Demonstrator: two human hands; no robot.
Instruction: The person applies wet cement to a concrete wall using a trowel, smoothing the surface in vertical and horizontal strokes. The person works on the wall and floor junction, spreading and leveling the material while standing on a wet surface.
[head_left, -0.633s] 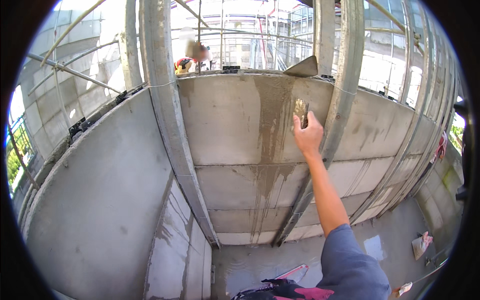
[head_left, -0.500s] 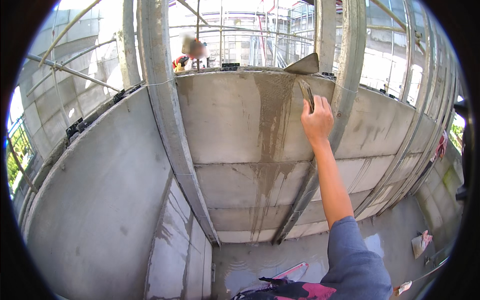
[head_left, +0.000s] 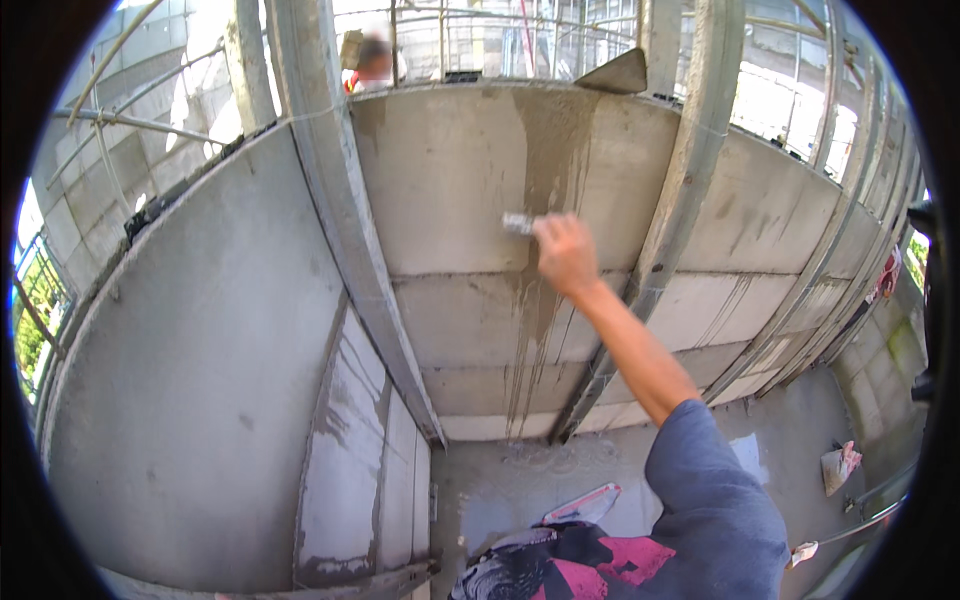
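My right hand (head_left: 567, 255) is closed around a small flat tool (head_left: 517, 223) with a pale, blurred end; whether it is a brush or a scraper I cannot tell. It is held at the wet dark streak that runs down the grey wall panel (head_left: 440, 190), a little above the panel's lower joint. On the wall's top edge rests a grey triangular piece (head_left: 617, 73), its kind unclear. My left hand is out of view.
Upright concrete posts (head_left: 335, 190) stand on both sides of the panel. A large grey slab (head_left: 200, 370) fills the left. Beyond the wall are scaffold poles and another person (head_left: 372, 65). Below lie a wet floor (head_left: 620, 470) and a white bag (head_left: 840, 468) at the right.
My right hand has moved down and left with the tool, from near the wall's top edge to the middle of the wet streak. The view has tilted lower.
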